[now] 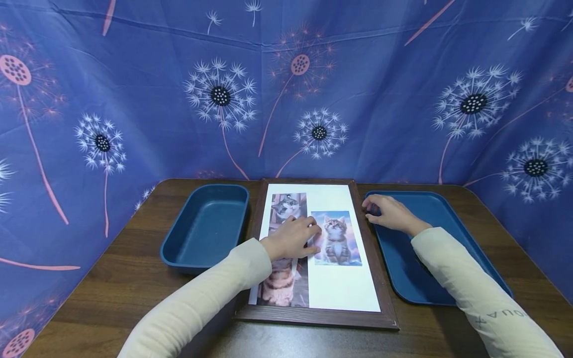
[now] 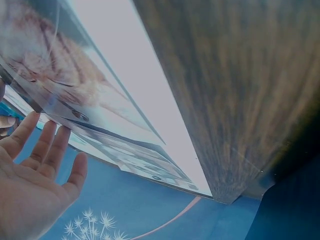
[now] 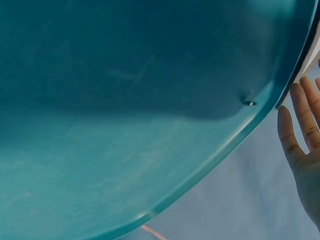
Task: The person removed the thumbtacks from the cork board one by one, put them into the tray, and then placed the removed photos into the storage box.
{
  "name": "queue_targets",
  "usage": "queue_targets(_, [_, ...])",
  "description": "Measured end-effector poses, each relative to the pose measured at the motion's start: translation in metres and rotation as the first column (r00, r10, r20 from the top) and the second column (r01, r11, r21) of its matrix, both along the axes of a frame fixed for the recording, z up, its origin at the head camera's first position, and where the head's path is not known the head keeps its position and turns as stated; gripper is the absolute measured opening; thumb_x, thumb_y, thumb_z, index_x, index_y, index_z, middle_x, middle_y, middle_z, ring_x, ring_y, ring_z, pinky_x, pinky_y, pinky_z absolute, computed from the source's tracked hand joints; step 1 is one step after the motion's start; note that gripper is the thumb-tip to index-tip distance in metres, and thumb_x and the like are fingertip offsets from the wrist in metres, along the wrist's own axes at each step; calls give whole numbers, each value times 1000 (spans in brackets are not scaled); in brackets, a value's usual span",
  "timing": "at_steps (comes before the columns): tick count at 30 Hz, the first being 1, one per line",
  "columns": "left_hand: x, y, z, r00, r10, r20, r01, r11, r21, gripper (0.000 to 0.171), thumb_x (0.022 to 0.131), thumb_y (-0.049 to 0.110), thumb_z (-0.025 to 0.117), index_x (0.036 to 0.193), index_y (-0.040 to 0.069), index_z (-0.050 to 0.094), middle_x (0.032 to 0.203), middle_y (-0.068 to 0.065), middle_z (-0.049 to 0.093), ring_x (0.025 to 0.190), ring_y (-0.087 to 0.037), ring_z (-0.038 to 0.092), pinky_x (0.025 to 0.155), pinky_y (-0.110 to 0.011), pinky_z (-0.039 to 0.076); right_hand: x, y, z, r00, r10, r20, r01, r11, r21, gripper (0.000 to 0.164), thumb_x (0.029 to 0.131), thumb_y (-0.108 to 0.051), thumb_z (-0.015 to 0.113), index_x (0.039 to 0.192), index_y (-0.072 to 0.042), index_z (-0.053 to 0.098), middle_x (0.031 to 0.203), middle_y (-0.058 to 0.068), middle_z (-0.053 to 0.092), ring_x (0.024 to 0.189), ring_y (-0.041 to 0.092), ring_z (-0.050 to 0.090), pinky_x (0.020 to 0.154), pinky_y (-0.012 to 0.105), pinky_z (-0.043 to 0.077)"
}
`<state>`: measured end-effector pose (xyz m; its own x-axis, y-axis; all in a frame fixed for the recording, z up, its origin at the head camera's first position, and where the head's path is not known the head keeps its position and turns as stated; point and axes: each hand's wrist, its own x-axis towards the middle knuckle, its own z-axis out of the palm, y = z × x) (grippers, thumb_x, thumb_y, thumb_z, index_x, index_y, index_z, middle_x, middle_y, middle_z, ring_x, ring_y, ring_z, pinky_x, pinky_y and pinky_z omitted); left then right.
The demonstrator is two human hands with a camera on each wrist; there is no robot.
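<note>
A brown wooden picture frame [image 1: 313,314] with a white backing [image 1: 337,293] lies in the middle of the table. On the white are a grey-and-white cat picture [image 1: 288,205], an orange cat picture [image 1: 279,286] below it, and a kitten picture [image 1: 337,238] to the right. My left hand [image 1: 293,237] is spread over the cat pictures, fingertips at the kitten picture's left edge; whether they press it, I cannot tell. Beside the frame's right edge, my right hand [image 1: 391,214] hovers or rests over the upper left corner of a blue tray [image 1: 429,199], fingers loosely bent, no object visible in them.
A deeper blue bin [image 1: 206,228] stands left of the frame on the wooden table [image 1: 116,278]. In the right wrist view, a small shiny dark thing [image 3: 250,103] shows near the tray's rim. A blue dandelion-patterned cloth [image 1: 380,99] hangs behind.
</note>
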<state>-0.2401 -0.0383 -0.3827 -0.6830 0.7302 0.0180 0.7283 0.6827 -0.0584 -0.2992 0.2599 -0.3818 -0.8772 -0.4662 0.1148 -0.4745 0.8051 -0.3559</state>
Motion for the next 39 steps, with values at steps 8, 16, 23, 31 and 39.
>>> queue_targets(8, [0, 0, -1, 1000, 4, -4, -4, 1000, -6, 48, 89, 51, 49, 126, 21, 51, 126, -2, 51, 113, -18, 52, 95, -43, 40, 3, -17, -1, 999, 23, -28, -23, 1000, 2, 23, 83, -14, 65, 103, -6, 60, 92, 5, 61, 82, 16, 54, 70, 35, 47])
queue_targets(16, [0, 0, 0, 1000, 1, -3, -1, 1000, -4, 48, 89, 51, 48, 126, 21, 52, 125, -1, 52, 113, -18, 52, 94, -42, 41, 7, -31, -3, 998, 52, -27, -52, 999, -13, 27, 81, -15, 67, 105, -6, 60, 95, 7, 60, 85, 19, 55, 74, 37, 48])
queue_targets(23, [0, 1, 0, 1000, 0, -4, 0, 1000, -4, 48, 89, 51, 49, 125, 21, 52, 125, -1, 52, 113, -18, 52, 94, -43, 41, 10, -38, -5, 998, 62, -20, -62, 998, 5, 31, 81, -21, 68, 108, -7, 59, 101, 9, 59, 89, 22, 53, 77, 41, 48])
queue_targets(31, [0, 1, 1, 1000, 8, -1, -8, 1000, -14, 48, 89, 51, 49, 126, 21, 52, 125, -1, 51, 112, -18, 52, 94, -41, 41, 10, -42, -6, 995, 85, -49, -84, 996, 9, 32, 80, -20, 69, 107, -6, 60, 104, 11, 59, 90, 24, 54, 78, 43, 47])
queue_targets(39, [1, 1, 2, 1000, 9, -5, -9, 1000, -28, 48, 89, 51, 49, 126, 21, 52, 124, -1, 52, 111, -17, 53, 93, -41, 41, 9, -43, -8, 995, 96, -29, -96, 995, 9, 34, 81, -21, 68, 110, -6, 59, 108, 11, 60, 97, 25, 55, 81, 45, 47])
